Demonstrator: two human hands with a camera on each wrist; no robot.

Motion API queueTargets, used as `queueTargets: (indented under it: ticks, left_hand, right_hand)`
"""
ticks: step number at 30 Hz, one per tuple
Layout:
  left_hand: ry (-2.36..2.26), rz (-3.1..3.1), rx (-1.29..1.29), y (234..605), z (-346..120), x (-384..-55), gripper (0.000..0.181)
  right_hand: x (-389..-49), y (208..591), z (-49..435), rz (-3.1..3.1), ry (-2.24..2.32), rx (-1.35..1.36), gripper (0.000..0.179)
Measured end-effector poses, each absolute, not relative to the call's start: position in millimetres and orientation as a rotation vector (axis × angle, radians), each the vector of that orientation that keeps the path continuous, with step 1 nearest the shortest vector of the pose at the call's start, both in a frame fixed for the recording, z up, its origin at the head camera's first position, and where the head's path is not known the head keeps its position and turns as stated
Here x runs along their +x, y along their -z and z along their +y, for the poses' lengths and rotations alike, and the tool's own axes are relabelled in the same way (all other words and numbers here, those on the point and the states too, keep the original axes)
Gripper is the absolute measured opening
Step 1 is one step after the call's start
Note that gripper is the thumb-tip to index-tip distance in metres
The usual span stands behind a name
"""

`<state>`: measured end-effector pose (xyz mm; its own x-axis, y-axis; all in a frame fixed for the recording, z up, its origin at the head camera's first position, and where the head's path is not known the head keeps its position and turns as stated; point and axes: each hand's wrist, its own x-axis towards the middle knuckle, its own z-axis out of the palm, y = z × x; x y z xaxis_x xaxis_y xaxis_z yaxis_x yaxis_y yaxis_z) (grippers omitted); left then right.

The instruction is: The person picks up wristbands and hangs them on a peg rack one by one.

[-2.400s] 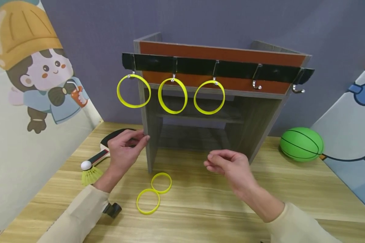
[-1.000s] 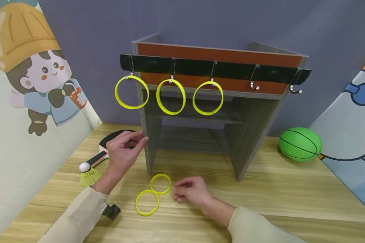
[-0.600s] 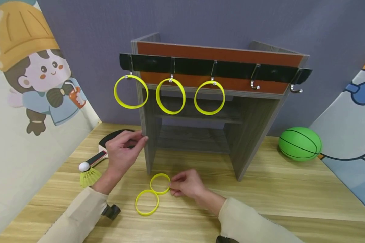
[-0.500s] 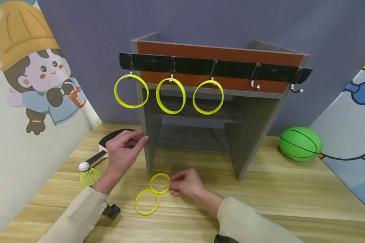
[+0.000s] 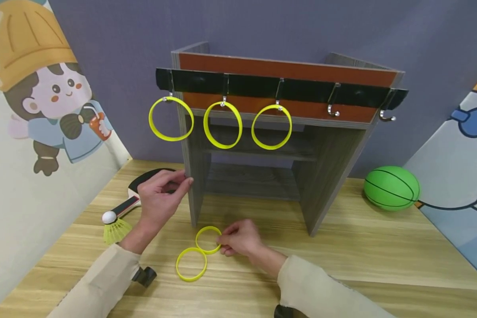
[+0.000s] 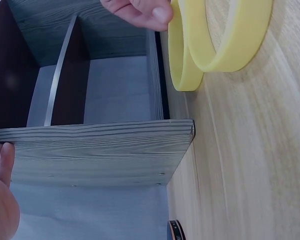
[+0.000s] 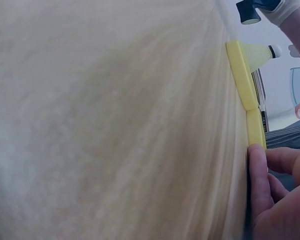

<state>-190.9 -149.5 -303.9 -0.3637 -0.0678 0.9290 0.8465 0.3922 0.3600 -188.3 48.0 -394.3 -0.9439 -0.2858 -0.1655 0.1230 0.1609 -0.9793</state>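
Observation:
My left hand [image 5: 159, 194] pinches the front edge of the grey wooden cabinet's left side panel [image 6: 100, 142], thumb on one side and fingers on the other. On the table before the cabinet lie two flat yellow rings. My right hand [image 5: 240, 238] pinches the right edge of the farther ring [image 5: 199, 234]; in the right wrist view the fingertips [image 7: 257, 152] are at the ring's end. The nearer ring [image 5: 177, 265] touches it at the lower left. Three more yellow rings [image 5: 240, 128] hang from hooks on the black rail [image 5: 254, 85]; the two right-hand hooks [image 5: 332, 111] are bare.
Left of the cabinet lie a table tennis bat [image 5: 125, 206] and a shuttlecock [image 5: 115, 227], close to my left forearm. A green ball [image 5: 391, 187] sits at the right by the wall. The cabinet has an inner shelf [image 5: 258, 148].
My right hand has come down and left from in front of the cabinet to the farther ring and taken hold of its edge. The left hand has stayed on the panel.

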Motion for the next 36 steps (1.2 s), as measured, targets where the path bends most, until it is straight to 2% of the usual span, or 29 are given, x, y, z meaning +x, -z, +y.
queueTargets:
  ticks: [36]
  left_hand:
    - [1.143,-1.636,-0.703,303.9,-149.1,-191.8,0.02]
  right_hand:
    - [-183.5,398.8,55.5,1.996,2.003,-0.109,0.017]
